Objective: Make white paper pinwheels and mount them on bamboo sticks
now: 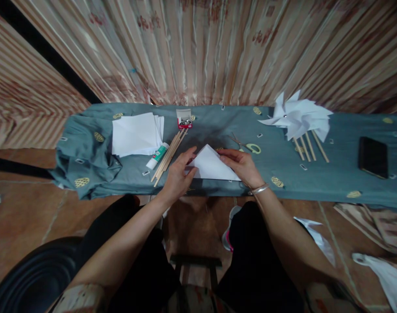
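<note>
A white sheet of paper (211,165), folded into a triangle with its point away from me, lies near the cloth's front edge. My left hand (180,171) grips its left side, the thumb over the paper and the fingers along the slanted edge. On the right slanted edge, my right hand (239,164) holds the paper between thumb and fingers. Scissors with pale green handles (252,148) lie just beyond my right hand. Left of my left hand are several thin wooden sticks (169,157) and a green-and-white glue stick (157,156).
A stack of white paper (135,134) lies at the left, near a small open box of metal pins (184,121). White paper pinwheels on sticks (301,115) and a black phone (373,157) lie to the right. A pleated curtain (198,52) hangs behind the cloth-covered table (338,182).
</note>
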`<state>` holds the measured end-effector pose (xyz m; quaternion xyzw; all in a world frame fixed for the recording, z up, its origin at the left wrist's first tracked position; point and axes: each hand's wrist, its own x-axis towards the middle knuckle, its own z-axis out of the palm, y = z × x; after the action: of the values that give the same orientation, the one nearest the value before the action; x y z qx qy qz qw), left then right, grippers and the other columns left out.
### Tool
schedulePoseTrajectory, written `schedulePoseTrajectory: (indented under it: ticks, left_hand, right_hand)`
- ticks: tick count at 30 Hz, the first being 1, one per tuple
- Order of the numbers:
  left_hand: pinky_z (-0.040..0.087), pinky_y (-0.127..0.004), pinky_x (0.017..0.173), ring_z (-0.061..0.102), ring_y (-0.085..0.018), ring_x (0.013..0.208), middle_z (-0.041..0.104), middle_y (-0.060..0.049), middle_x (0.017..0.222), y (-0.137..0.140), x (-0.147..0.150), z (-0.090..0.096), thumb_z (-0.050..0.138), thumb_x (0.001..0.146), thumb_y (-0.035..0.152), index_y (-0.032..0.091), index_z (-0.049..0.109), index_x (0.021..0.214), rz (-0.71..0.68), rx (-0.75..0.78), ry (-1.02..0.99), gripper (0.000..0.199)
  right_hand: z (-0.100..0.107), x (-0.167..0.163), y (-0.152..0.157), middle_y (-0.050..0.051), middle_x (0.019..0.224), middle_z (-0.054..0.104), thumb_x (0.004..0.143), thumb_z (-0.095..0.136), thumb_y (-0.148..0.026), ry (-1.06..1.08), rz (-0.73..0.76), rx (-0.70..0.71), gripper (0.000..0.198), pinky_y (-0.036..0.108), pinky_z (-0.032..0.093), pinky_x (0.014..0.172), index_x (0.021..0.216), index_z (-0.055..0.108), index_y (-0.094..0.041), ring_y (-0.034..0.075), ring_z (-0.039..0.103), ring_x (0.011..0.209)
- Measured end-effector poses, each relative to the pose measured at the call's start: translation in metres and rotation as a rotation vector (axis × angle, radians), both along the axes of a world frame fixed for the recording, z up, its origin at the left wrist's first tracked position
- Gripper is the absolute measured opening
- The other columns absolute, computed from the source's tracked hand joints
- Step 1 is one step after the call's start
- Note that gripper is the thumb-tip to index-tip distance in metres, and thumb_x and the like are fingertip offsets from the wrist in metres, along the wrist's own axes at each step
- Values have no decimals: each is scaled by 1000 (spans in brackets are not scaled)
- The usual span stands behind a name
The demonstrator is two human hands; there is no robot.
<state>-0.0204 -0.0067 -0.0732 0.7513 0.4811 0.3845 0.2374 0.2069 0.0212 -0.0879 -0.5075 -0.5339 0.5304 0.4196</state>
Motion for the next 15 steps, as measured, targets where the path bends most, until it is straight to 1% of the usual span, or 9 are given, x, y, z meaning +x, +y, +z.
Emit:
schedulePoseTrajectory:
  ticks: [2, 4, 6, 7, 9, 11, 12, 14, 15]
  left_hand:
    - [52, -34, 89, 63, -18, 96, 68, -8, 109, -2, 2, 3, 56, 83, 12, 17, 54, 131, -11, -14, -28, 49]
    - [52, -32, 86, 63, -17, 92, 69, -5, 98, -3, 2, 7, 53, 82, 8, 18, 63, 120, -49, 9, -34, 40]
    - [52, -32, 84, 62, -17, 90, 68, -3, 92, -4, 0, 10, 51, 80, 3, 19, 70, 107, -84, 49, -19, 37]
    - [52, -32, 83, 61, -17, 91, 67, -3, 91, -4, -1, 11, 49, 78, 1, 20, 72, 102, -93, 72, -6, 38]
    - [51, -34, 82, 60, -18, 91, 67, -4, 90, -4, -5, 11, 47, 74, -3, 21, 74, 96, -97, 120, 28, 42]
    - [51, -36, 82, 59, -20, 92, 66, -5, 87, -4, -10, 7, 47, 73, -4, 21, 74, 95, -108, 164, 87, 42]
    - [51, -38, 82, 59, -21, 93, 66, -5, 87, -5, -12, 4, 48, 74, -3, 21, 74, 95, -115, 182, 132, 41]
    - [49, -41, 85, 58, -23, 97, 68, -7, 92, -8, -18, -3, 50, 77, 0, 20, 73, 95, -134, 206, 247, 36]
    - [48, -43, 88, 59, -23, 99, 69, -7, 95, -10, -21, -7, 49, 79, 0, 20, 73, 95, -144, 212, 308, 34]
  right_hand:
    - [0, 3, 1, 6, 95, 75, 69, 75, -50, -1, 11, -8, 47, 29, 53, 67, 105, 71, -19, 18, 67, 80]
    - [2, 7, 2, 4, 91, 74, 68, 77, -44, 17, 0, 1, 54, 28, 52, 65, 116, 67, -21, 18, 67, 79]
    - [6, 13, 3, 3, 90, 74, 67, 78, -38, 31, -29, 31, 60, 27, 52, 65, 123, 64, -24, 17, 67, 80]
    - [8, 17, 4, 3, 90, 73, 67, 77, -36, 21, -42, 47, 57, 27, 52, 64, 122, 64, -24, 17, 66, 79]
    - [11, 25, 3, 3, 86, 73, 71, 74, -35, -43, -38, 62, 44, 27, 52, 61, 112, 70, -22, 15, 64, 71]
    - [13, 32, 1, 3, 79, 72, 76, 67, -35, -131, 13, 58, 31, 28, 54, 60, 103, 73, -20, 13, 62, 64]
    - [13, 35, -1, 3, 77, 71, 80, 63, -34, -175, 54, 54, 29, 29, 55, 62, 102, 74, -18, 14, 62, 63]
    - [12, 38, -8, 5, 80, 72, 85, 55, -30, -270, 134, 71, 31, 32, 58, 68, 107, 72, -17, 15, 66, 68]
    - [11, 38, -12, 7, 89, 73, 86, 52, -27, -336, 161, 107, 33, 34, 59, 74, 111, 71, -17, 17, 69, 75]
